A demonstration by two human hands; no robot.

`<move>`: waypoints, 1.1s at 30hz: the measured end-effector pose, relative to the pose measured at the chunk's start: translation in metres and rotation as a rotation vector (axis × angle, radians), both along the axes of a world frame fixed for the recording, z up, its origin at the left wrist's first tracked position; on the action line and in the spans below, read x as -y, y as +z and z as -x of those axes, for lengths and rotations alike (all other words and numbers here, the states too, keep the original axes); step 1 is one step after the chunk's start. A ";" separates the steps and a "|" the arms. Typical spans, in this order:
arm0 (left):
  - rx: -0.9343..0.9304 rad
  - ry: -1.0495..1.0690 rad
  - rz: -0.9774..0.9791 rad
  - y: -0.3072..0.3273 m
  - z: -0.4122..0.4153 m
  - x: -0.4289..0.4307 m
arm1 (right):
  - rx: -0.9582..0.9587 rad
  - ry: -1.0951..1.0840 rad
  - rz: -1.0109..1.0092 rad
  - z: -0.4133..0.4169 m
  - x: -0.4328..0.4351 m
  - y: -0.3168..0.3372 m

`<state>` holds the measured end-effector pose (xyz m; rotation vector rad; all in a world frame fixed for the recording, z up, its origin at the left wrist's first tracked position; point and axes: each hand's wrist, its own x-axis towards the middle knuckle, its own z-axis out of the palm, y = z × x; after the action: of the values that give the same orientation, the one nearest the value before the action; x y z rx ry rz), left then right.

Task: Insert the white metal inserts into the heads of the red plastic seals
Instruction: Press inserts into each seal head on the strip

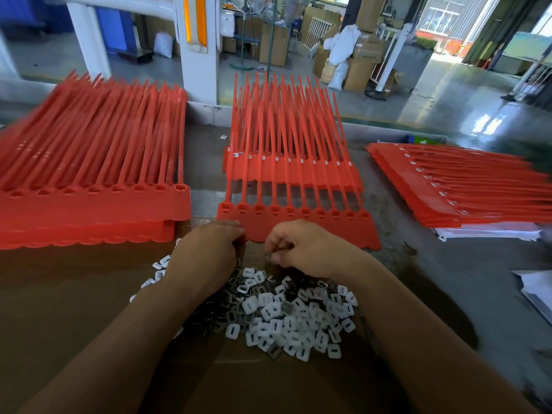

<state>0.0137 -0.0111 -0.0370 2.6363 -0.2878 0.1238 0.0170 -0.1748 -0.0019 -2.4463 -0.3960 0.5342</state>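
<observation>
The left forearm (125, 339) and right forearm (418, 333) are bare along their whole visible length, from the lower corners of the frame to the wrists. The left grip (206, 252) and right grip (304, 249) are bare hands; the right thumb (277, 258) shows a short nail.

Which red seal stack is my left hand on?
The middle stack: the left hand grips its near edge; the left stack and right stack lie untouched.
</observation>
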 end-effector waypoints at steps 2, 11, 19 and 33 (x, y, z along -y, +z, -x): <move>0.003 -0.008 -0.002 0.000 0.000 -0.001 | 0.004 -0.007 -0.015 -0.002 -0.001 0.002; 0.068 -0.040 0.007 0.000 0.005 -0.001 | 0.243 -0.134 -0.140 -0.042 -0.025 0.000; 0.054 -0.072 -0.015 0.001 0.006 -0.002 | 0.267 -0.259 -0.183 -0.075 -0.064 -0.017; 0.028 -0.053 -0.039 -0.001 0.005 -0.001 | 0.257 -0.303 0.007 -0.088 -0.075 -0.025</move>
<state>0.0085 -0.0098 -0.0378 2.6645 -0.3730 0.1385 0.1047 -0.0998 -0.0264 -2.5264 -0.1198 0.0937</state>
